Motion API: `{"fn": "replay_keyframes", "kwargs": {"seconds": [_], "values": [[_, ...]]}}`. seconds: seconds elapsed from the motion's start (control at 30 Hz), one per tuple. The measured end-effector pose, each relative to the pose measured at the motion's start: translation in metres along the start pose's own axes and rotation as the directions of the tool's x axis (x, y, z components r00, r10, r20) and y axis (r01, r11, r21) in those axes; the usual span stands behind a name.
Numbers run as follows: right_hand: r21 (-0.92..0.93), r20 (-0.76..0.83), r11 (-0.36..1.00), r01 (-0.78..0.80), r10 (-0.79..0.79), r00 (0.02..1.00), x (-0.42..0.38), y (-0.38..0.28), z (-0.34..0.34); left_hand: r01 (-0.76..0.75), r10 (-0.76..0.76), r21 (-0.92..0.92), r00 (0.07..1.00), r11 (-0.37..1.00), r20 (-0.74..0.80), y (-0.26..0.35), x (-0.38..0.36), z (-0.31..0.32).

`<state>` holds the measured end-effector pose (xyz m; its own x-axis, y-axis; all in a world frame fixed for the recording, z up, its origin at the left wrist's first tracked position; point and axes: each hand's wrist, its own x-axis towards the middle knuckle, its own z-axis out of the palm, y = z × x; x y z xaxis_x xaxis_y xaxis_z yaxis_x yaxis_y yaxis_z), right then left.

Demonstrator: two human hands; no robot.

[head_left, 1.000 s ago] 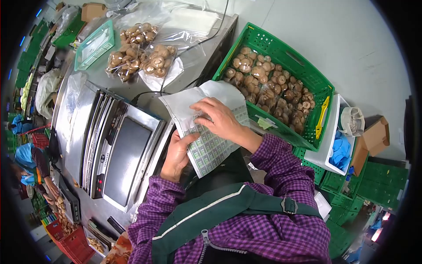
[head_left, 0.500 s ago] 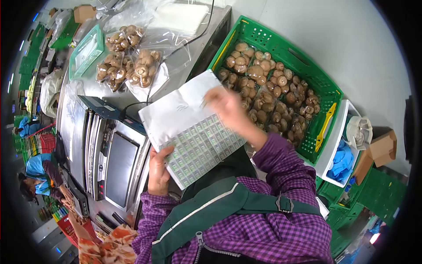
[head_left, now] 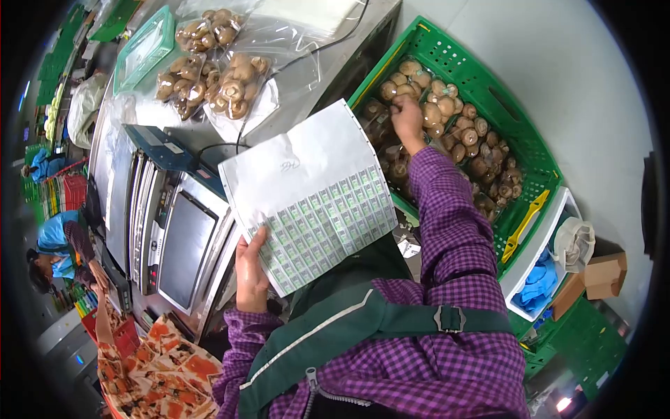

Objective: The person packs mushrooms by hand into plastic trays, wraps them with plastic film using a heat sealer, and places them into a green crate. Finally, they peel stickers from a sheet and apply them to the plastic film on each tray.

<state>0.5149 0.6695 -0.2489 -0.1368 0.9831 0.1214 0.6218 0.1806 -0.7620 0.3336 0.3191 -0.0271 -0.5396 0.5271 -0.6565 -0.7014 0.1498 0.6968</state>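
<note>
My left hand (head_left: 252, 274) is closed on the lower left edge of a sheet of labels (head_left: 314, 199), thumb on top. Rows of small green-and-white labels cover its lower part, while the upper part is bare white backing with a small scribble. My right hand (head_left: 408, 122) reaches into a green crate (head_left: 516, 112), its curled fingers at the bagged mushrooms (head_left: 447, 105). The fingertips are partly hidden, and whatever they hold cannot be made out. Several clear bags of brown mushrooms fill the crate.
On the metal table lie more bagged mushrooms (head_left: 237, 87), a teal tray (head_left: 143, 52) and a sealing machine (head_left: 185, 251). A white bin with blue gloves (head_left: 537, 279) stands right of the crate. Two other people work at the left, one in a blue vest (head_left: 56, 244).
My right hand has moved from above the label sheet, up and right, down into the crate at the mushroom bags. My left hand still holds the sheet. The view has shifted slightly.
</note>
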Motion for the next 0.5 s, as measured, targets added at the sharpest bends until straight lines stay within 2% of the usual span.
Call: {"fn": "replay_keyframes", "kwargs": {"seconds": [0.03,0.07,0.1,0.13,0.2,0.27,0.33,0.37,0.4,0.47,0.5], "values": [[-0.034,-0.018,0.996,0.079,-0.080,0.997,0.001,0.000,-0.006,-0.025,0.024,0.013,0.999,1.000,0.042,-0.001,0.002,-0.002],[0.069,0.121,0.995,-0.077,0.068,0.990,-0.004,-0.027,-0.029,-0.054,0.053,0.025,0.998,0.998,0.039,-0.003,0.003,-0.003],[0.331,0.304,0.906,-0.263,0.161,0.939,-0.014,-0.042,-0.042,-0.069,0.068,0.027,0.997,0.997,0.045,-0.003,0.003,-0.002],[0.512,0.499,0.720,-0.467,0.193,0.845,-0.026,-0.055,-0.057,-0.082,0.081,0.028,0.995,0.996,0.053,-0.003,0.003,-0.001],[0.607,0.662,0.514,-0.606,0.096,0.744,-0.066,-0.105,-0.095,-0.088,0.086,0.010,0.989,0.996,0.124,0.000,0.004,0.000],[0.610,0.646,0.662,-0.435,-0.098,0.757,-0.094,-0.117,-0.110,-0.128,0.118,0.060,0.983,0.990,0.143,-0.001,0.008,-0.004],[0.602,0.644,0.689,-0.404,-0.121,0.755,-0.104,-0.131,-0.119,-0.404,0.370,0.124,0.900,0.906,0.230,0.005,0.007,0.003],[0.614,0.626,0.685,-0.393,-0.119,0.771,-0.106,-0.137,-0.124,-0.524,0.471,0.276,0.850,0.806,0.238,0.010,0.002,0.005],[0.626,0.607,0.680,-0.382,-0.117,0.786,-0.107,-0.143,-0.129,-0.534,0.457,0.333,0.843,0.777,0.285,0.018,-0.005,0.004],[0.584,0.575,0.740,-0.332,-0.089,0.813,-0.107,-0.160,-0.144,-0.598,0.506,0.253,0.790,0.760,0.345,0.023,-0.008,-0.002],[0.571,0.570,0.754,-0.325,-0.078,0.818,-0.107,-0.169,-0.151,-0.618,0.496,0.317,0.776,0.719,0.389,0.026,-0.006,-0.010]]}}
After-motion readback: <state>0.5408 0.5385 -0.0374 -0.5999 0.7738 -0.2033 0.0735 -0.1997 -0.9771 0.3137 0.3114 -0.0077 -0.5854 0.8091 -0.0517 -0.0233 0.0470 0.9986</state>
